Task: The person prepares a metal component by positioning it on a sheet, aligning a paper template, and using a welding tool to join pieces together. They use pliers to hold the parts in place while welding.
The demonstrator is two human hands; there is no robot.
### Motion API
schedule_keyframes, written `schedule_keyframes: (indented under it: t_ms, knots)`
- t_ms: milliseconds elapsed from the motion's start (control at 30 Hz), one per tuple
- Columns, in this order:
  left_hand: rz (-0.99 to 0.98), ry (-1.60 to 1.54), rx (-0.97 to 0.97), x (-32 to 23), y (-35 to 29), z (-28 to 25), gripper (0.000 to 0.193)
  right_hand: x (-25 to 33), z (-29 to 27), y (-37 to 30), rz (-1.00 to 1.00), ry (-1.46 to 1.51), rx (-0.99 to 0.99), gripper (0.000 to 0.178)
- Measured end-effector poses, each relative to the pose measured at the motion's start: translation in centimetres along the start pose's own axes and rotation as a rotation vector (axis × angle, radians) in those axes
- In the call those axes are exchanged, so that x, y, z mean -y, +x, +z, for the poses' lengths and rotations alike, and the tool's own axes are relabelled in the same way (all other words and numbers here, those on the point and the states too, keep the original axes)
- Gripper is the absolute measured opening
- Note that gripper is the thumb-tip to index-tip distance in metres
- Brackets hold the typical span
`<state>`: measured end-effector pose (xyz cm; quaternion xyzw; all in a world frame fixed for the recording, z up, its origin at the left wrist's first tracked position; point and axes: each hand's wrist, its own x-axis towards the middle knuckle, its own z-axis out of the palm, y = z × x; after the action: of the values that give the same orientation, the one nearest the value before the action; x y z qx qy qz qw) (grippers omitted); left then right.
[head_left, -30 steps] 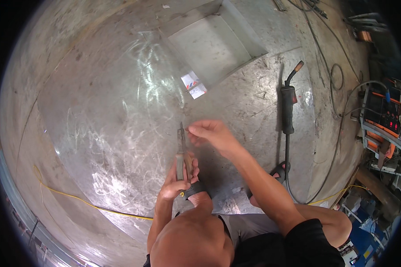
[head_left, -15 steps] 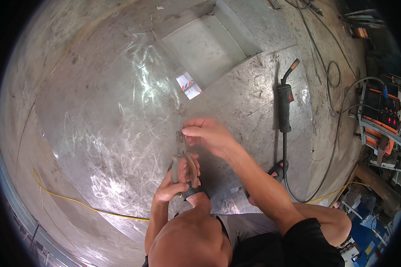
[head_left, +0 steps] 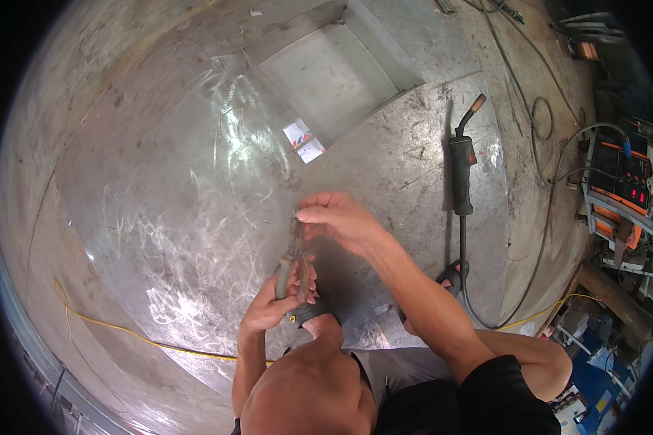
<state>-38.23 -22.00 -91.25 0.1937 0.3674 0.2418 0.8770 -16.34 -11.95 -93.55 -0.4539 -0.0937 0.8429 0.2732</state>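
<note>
My left hand (head_left: pixel 267 310) is closed around the worn handles of a pair of pliers (head_left: pixel 284 278), low in front of me and above my sandaled foot. The jaws point away from me, and they blur against the grey metal sheet. Just beyond them my right hand (head_left: pixel 345 223) is closed in a pinch, thumb against fingers, at the jaw end. Whatever sits between those fingertips is too small and blurred to name.
An open metal tray (head_left: pixel 330 80) with paper labels on one corner lies ahead. Rightward, a welding torch (head_left: pixel 462 170) rests on the metal sheet (head_left: pixel 174 181), its cable curving past my sandal. Farther right stands an orange-and-black welding machine (head_left: pixel 624 174). A yellow cord (head_left: pixel 138 336) crosses at left.
The handles of the pliers have come closer together in my left hand, which has shifted slightly left. My right hand stays almost in place, still pinching.
</note>
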Motion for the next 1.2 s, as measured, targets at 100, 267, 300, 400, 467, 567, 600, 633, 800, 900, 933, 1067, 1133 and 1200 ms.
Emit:
schedule_keyframes:
  t_ms: [100,267,300,400,467,567,600,633,800,900,933,1067,1133,1200]
  knots:
    - [-0.008,0.020,-0.013,-0.4,-0.2,0.0,0.068,-0.2,-0.3,0.0,-0.021,0.001,0.032,0.020]
    - [0.025,0.170,-0.161,0.1,-0.4,-0.8,0.057,-0.5,-1.0,0.4,-0.056,-0.005,0.069,0.022]
    - [0.037,0.160,-0.191,-0.1,-0.4,-0.8,0.057,-0.5,-1.0,0.3,-0.064,-0.005,0.067,0.023]
    - [0.093,0.205,-0.286,-0.9,-0.2,-1.1,0.058,-0.6,-1.0,0.1,-0.100,-0.023,0.055,0.026]
    - [0.147,0.336,-0.344,-1.1,0.0,-1.6,0.061,-0.7,-0.9,0.1,-0.115,-0.036,0.048,0.028]
    - [0.189,0.548,-0.385,-2.2,0.5,-1.7,0.063,-1.0,-1.2,0.5,-0.117,-0.049,0.032,0.030]
    - [0.189,0.574,-0.390,-2.3,0.5,-1.9,0.064,-1.0,-1.0,0.7,-0.121,-0.056,0.029,0.031]
    - [0.190,0.599,-0.395,-2.3,0.5,-2.1,0.064,-1.0,-0.8,0.9,-0.125,-0.063,0.026,0.032]
    - [0.245,0.686,-0.444,-2.8,0.6,-2.4,0.063,-2.1,-0.5,2.1,-0.151,0.033,0.016,0.035]
    - [0.244,0.818,-0.496,-3.5,0.6,-2.8,0.064,-2.3,-0.1,2.8,-0.171,0.055,0.026,0.037]
    - [0.215,0.919,-0.522,-4.2,0.7,-2.7,0.064,-2.2,-0.1,2.9,-0.180,0.054,0.029,0.038]
    - [0.518,1.559,-0.652,-6.4,2.3,-4.7,0.064,-1.7,-0.6,1.7,-0.214,-0.116,-0.101,0.044]
    - [0.534,1.712,-0.706,-7.7,3.6,-5.9,0.062,-1.1,-2.7,-0.4,-0.258,-0.310,-0.205,0.045]
    - [0.551,1.788,-0.734,-8.0,5.0,-7.1,0.063,-0.1,-5.9,-3.3,-0.427,-0.549,-0.439,0.041]
